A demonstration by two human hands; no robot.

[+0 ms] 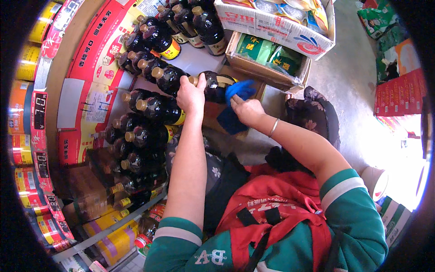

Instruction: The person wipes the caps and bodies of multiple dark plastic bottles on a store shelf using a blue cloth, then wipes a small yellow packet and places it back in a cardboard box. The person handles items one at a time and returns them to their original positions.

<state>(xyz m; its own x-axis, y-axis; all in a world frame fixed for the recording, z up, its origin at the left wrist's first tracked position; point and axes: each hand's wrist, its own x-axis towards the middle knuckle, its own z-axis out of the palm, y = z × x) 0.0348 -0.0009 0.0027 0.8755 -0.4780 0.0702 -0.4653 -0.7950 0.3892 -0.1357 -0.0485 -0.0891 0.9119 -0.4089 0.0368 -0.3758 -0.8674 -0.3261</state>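
My left hand [192, 93] grips the neck of a dark bottle [212, 84] with a tan cap, which is tilted with its base towards the right. Against the base of that bottle, my right hand [247, 108] holds a blue cloth [239, 91], part of which hangs down below. Close to my left hand lies another dark bottle [170, 79] in a row of similar capped bottles. More dark bottles [153, 108] with yellow labels stand or lean on the shelf just below. The contents of the bottles look dark.
An open carton [268, 78] with green packets is on the right of the bottles, under a white carton [272, 25] of packets. Further bottles [209, 30] stand at the top. A metal shelf edge [112, 228] runs at lower left. Red boxes [399, 91] are stacked far right.
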